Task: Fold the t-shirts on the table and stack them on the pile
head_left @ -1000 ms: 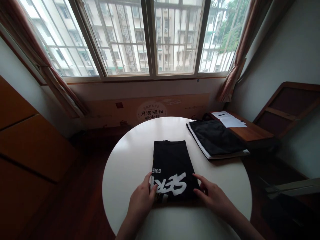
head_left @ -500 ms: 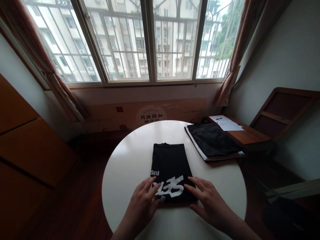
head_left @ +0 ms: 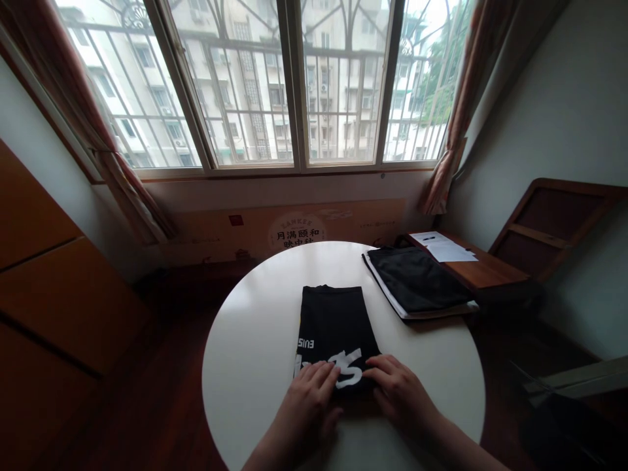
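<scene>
Shirt: black folded tee (head_left: 336,325) with white lettering, lying flat near the middle of the round white table (head_left: 250,353), long side running away toward the window (head_left: 289,78).
Left hand: left hand (head_left: 307,409) palm-down on the near left corner of the tee, fingers (head_left: 321,374) laid side by side and flat, pressing on the fabric, not gripping.
Right hand: right hand (head_left: 400,392) flat on the near right corner, fingers (head_left: 380,366) a little spread, tips on the cloth just beside the white print. Nothing pinched as far as can be seen.
Gap between hands: small, both sitting on the near hem, close together.
Step in hand: looks like smoothing or pressing down the near end of a narrow fold, probably right before doubling it over. Just a guess from the flat palms.
Next move calls for: getting fingertips under the near edge at both corners, lifting evenly, carrying it toward the far end so the edges line up. Uneven lift likely means a skewed fold.
Other stuff on table: second dark folded garment (head_left: 417,281) with a white edge, far right of the table, well apart from the tee.
Side desk: wooden desk (head_left: 485,268) on the right with white papers (head_left: 444,247) on top.
Background: cardboard panel (head_left: 294,229) with printed characters under the sill, curtains (head_left: 456,111) at the sides.
</scene>
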`<state>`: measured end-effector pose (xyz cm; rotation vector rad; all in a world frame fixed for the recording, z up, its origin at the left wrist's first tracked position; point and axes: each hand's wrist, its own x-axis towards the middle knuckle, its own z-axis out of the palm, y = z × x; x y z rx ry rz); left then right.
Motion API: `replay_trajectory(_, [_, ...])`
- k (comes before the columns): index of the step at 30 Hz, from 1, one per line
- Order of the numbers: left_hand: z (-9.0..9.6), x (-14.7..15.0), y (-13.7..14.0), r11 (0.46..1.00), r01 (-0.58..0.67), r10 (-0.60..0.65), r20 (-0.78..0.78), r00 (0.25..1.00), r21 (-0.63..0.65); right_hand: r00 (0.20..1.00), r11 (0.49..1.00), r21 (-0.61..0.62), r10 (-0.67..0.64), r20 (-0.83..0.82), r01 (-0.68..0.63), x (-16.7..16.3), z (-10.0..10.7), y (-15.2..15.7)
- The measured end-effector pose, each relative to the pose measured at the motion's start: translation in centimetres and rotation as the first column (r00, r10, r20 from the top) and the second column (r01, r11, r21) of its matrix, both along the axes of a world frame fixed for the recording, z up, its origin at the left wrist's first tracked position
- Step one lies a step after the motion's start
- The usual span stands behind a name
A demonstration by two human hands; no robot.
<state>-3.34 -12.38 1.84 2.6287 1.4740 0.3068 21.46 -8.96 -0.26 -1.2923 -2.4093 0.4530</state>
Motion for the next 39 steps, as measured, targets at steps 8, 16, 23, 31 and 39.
replay_trajectory(8, [-0.5,1.4,1.1,0.965,-0.259,0.246,-0.182,0.952,-0.047,0.970,0.996,-0.093,-0.036,-0.239,0.014,0.5,0.4,0.8])
replay_trajectory(16, [-0.5,-6.0,0.1,0.964,-0.253,0.255,0.024,0.967,-0.079,0.942,0.958,0.114,0.280,-0.186,-0.262,1.9,-3.9,2.2])
replay_trajectory(23, [1.0,-5.6,1.9,0.959,-0.203,0.278,0.533,0.799,-0.196,0.950,0.993,-0.045,0.091,-0.300,-0.109,1.8,-2.0,2.3])
replay_trajectory(31, [7.6,-1.6,1.9,0.930,0.084,0.249,0.780,0.575,-0.359,0.490,0.849,-0.492,-0.350,-0.798,-0.195,4.4,2.5,0.3])
replay_trajectory(39, [17.2,4.1,4.0,0.909,0.175,0.225,0.800,0.557,-0.377,0.389,0.873,-0.485,-0.430,-0.815,-0.052,10.2,10.4,0.8])
